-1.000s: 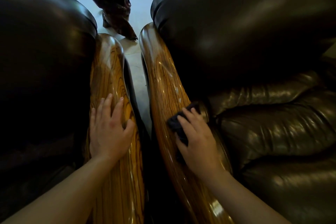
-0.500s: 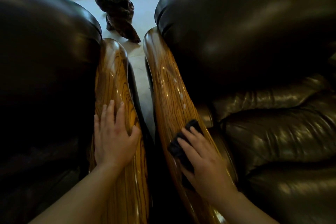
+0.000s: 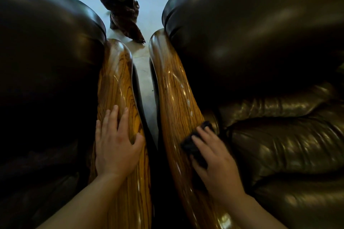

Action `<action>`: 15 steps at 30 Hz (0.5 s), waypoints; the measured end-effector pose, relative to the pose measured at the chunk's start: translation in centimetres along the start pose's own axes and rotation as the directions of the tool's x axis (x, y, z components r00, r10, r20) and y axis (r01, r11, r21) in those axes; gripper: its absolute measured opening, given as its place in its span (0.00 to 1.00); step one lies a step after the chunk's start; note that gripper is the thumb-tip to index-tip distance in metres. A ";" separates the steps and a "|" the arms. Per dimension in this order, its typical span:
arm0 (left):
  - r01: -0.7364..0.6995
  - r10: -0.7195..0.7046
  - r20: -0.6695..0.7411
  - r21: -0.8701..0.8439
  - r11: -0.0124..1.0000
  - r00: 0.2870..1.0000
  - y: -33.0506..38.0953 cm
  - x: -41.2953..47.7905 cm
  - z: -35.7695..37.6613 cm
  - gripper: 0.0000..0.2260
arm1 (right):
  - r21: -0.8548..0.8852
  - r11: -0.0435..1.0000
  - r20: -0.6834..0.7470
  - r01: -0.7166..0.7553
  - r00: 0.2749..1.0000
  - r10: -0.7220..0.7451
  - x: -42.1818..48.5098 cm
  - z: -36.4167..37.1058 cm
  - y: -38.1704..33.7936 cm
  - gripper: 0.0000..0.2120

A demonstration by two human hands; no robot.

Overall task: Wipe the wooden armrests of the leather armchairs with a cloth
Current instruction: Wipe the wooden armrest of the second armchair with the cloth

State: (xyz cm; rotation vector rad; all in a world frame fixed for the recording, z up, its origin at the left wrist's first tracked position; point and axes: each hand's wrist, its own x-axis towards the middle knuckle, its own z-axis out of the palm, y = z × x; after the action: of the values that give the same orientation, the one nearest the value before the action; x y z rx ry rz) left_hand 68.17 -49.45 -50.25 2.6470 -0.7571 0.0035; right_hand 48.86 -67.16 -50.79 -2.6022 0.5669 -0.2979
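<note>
Pressing a dark cloth [image 3: 193,145] under its fingers, right hand [image 3: 216,161] sits at 5 o'clock on the right wooden armrest [image 3: 173,87], left hand [image 3: 115,145] lies flat, fingers loose, gripping nothing, on the left armrest [image 3: 115,80] at 7 o'clock, dark carved sculpture [image 3: 119,2] at 12 o'clock.

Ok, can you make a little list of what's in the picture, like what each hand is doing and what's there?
left hand: flat and open on the left wooden armrest, no cloth
right hand: pressing a dark cloth on the right wooden armrest
chairs: two dark leather armchairs, side by side
right armrest surface: shiny, with small pale spots ahead of the cloth
floor: pale, with a dark gnarled sculpture between the chairs
</note>
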 end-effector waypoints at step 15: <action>0.020 -0.020 0.008 0.010 1.000 1.000 -0.1 0.2 0.2 0.33 | 0.054 0.992 -0.050 -0.110 0.992 0.113 4.9 -0.2 -1.2 0.26</action>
State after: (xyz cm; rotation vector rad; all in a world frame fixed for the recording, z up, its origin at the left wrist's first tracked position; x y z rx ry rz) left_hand 68.41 -49.58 -50.48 2.6655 -0.7351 -0.0095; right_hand 53.56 -68.44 -49.55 -2.5085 0.7106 -0.3412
